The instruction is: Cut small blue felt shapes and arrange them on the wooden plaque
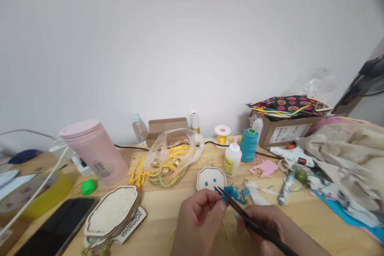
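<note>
Dark tweezers lie in my right hand, their tips pointing left, just above my left fingertips. My left hand is closed in a pinch; whatever is between its thumb and finger is too small to make out. A yellow cord runs down beside this hand. Just beyond my hands sits a cream scalloped piece with small blue bits on it. Blue scraps lie behind the tweezers. A white glue bottle stands upright near a teal thread cone.
At left are a pink tumbler, a phone, yellow tape and stacked scalloped pieces. A plastic bag holds yellow cord. Rightward are a glue gun, a filled box and beige cloth.
</note>
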`<state>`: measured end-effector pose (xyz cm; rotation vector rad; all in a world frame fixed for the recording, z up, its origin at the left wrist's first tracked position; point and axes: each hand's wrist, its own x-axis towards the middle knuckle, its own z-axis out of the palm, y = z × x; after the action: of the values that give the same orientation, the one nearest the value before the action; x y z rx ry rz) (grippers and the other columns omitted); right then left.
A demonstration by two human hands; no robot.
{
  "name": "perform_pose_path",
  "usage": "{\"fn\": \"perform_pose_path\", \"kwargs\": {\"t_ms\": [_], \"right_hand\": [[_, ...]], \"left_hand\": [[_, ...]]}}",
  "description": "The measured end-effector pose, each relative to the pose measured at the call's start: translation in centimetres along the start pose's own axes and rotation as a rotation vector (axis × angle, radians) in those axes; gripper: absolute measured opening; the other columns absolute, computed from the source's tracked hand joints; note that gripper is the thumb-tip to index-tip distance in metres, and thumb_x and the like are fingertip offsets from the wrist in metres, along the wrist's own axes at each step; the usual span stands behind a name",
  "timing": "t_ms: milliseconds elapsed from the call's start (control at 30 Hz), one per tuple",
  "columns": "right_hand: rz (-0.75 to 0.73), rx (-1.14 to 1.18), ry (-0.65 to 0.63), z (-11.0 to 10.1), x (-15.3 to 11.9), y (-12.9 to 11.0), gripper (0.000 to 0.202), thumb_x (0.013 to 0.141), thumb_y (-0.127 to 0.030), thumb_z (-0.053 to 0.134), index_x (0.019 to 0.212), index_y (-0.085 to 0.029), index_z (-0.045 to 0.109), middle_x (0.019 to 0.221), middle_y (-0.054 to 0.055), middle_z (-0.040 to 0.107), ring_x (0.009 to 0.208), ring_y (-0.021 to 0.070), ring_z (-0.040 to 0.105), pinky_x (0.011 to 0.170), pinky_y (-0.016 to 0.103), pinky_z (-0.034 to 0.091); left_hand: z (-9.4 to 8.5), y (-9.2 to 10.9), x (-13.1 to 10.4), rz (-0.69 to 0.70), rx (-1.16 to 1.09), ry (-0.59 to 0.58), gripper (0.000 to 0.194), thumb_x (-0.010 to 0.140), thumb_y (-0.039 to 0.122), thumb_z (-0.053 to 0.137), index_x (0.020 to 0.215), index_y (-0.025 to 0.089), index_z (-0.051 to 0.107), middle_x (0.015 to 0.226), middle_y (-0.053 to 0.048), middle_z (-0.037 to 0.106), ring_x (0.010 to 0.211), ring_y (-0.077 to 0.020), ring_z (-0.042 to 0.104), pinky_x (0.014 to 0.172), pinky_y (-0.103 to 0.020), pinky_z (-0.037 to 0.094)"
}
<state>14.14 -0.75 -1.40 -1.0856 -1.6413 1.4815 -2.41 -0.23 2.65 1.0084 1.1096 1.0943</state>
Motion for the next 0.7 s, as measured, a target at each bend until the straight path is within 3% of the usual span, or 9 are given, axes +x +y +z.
{"fn": "perform_pose_path", "kwargs": {"t_ms": [267, 500, 700], "right_hand": [[0.117, 0.083, -0.086, -0.4, 1.2, 1.0, 0.047, 0.066, -0.059, 0.053, 0.075, -0.014, 0.065, 0.046, -0.005, 0.036, 0.044, 0.01, 0.033, 0.04, 0.019, 0.027], [-0.019, 0.014, -0.01, 0.2, 1.1, 2.5, 0.05, 0.058, -0.062, 0.059, 0.076, -0.015, 0.063, 0.044, -0.007, 0.029, 0.042, 0.008, 0.025, 0.038, 0.02, 0.019], [0.005, -0.031, -0.083, -0.3, 1.1, 1.5, 0.043, 0.063, -0.057, 0.058, 0.075, -0.016, 0.063, 0.044, -0.006, 0.034, 0.044, 0.0093, 0.031, 0.039, 0.02, 0.024]], "left_hand": [[-0.1, -0.1, 0.2, 0.024, 0.026, -0.023, 0.016, 0.062, 0.028, 0.063, 0.059, 0.013, 0.06, 0.056, 0.001, 0.056, 0.058, -0.0122, 0.046, 0.055, -0.019, 0.034], [-0.1, -0.3, 0.3, 0.027, 0.064, -0.027, 0.017, 0.064, 0.029, 0.061, 0.06, 0.012, 0.06, 0.057, 0.0, 0.057, 0.058, -0.0129, 0.046, 0.054, -0.02, 0.034], [0.0, -0.5, 0.4, 0.038, 0.039, -0.006, 0.017, 0.062, 0.029, 0.061, 0.058, 0.012, 0.06, 0.055, 0.0, 0.057, 0.057, -0.0132, 0.046, 0.053, -0.021, 0.033]]}}
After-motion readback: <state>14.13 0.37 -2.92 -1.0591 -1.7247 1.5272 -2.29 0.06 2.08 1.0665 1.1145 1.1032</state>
